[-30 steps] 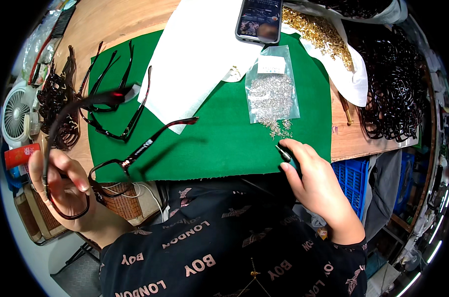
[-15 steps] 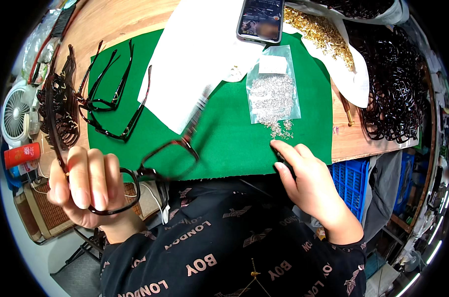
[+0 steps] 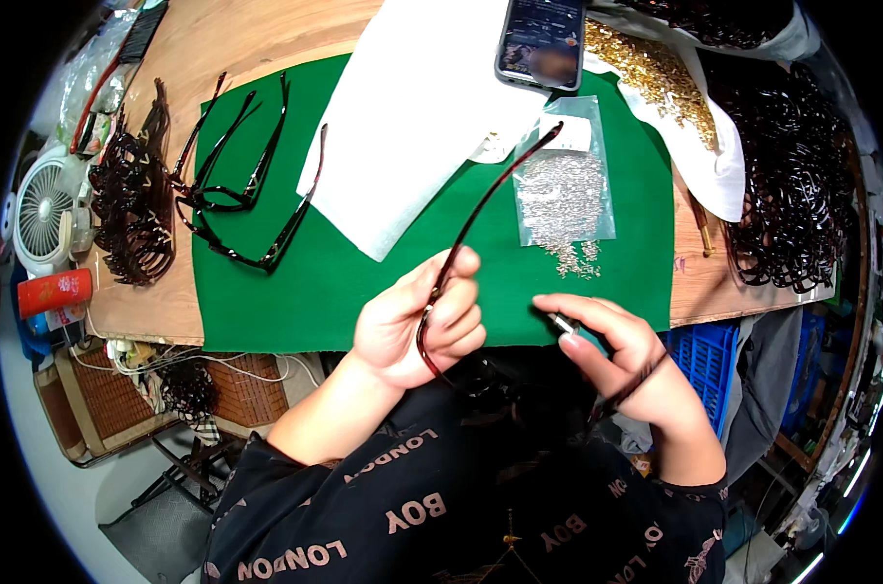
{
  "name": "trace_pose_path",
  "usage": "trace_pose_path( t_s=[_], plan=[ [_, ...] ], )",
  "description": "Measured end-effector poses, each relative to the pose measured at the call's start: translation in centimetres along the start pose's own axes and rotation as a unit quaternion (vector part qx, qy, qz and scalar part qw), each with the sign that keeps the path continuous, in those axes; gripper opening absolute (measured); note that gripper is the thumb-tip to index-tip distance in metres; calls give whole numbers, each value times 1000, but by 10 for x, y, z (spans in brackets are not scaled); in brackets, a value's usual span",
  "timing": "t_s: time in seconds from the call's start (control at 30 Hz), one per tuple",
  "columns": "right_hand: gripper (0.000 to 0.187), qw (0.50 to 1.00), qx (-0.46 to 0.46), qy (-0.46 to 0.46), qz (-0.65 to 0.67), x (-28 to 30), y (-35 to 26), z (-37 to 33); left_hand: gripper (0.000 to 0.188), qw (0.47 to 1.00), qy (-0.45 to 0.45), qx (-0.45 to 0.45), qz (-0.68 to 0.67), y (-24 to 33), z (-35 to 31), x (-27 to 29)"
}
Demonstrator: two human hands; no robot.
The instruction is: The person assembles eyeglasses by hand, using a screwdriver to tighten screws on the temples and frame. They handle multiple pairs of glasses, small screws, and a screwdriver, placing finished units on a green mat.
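Note:
My left hand (image 3: 417, 326) is closed around an eyeglass frame (image 3: 485, 206) near one hinge. One dark temple arm points up and away over the green mat; the rest of the front drops below the hand, dim against my dark shirt. The other temple arm, blurred, passes by my right wrist. My right hand (image 3: 617, 355) has a slim dark tool with a shiny metal end (image 3: 561, 321) between thumb and fingers; its exact kind is unclear. Just beyond the right hand, a clear plastic bag (image 3: 605, 219) spills tiny silver metal pieces (image 3: 580, 258) onto the green mat (image 3: 412, 292).
Finished-looking eyeglass frames (image 3: 229, 200) lie at the mat's left, beside a white cloth (image 3: 364, 146). A phone (image 3: 541, 44) stands at the back. Small gold parts (image 3: 646, 73) and a heap of dark frames (image 3: 792, 195) fill the right. A white fan (image 3: 47, 214) is far left.
My left hand has brought the eyeglass frame from the far left to the middle and turned it. My right hand has shifted slightly right and back from the silver pieces.

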State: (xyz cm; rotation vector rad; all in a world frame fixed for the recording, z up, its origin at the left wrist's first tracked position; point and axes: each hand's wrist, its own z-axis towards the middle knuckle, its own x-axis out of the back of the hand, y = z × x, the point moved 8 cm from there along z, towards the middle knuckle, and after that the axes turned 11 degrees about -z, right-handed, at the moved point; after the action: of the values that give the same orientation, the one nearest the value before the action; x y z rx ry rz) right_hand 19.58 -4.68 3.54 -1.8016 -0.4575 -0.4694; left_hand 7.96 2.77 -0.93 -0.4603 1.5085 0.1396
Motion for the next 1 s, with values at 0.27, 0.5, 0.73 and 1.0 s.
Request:
trace_pose_path(
  t_s=[0.27,0.5,0.73,1.0],
  plan=[
    [36,848,-206,-223,435,-51,-16,5,34,997,-23,48,55,-5,4,16],
    [35,847,-209,-219,436,-58,-14,9,43,997,9,73,37,-12,4,11],
    [34,812,-240,-217,485,-58,-15,5,42,990,21,64,120,-13,1,15],
    [30,831,-225,-219,459,-53,-7,2,33,982,96,72,145,-17,4,13]
  ],
)
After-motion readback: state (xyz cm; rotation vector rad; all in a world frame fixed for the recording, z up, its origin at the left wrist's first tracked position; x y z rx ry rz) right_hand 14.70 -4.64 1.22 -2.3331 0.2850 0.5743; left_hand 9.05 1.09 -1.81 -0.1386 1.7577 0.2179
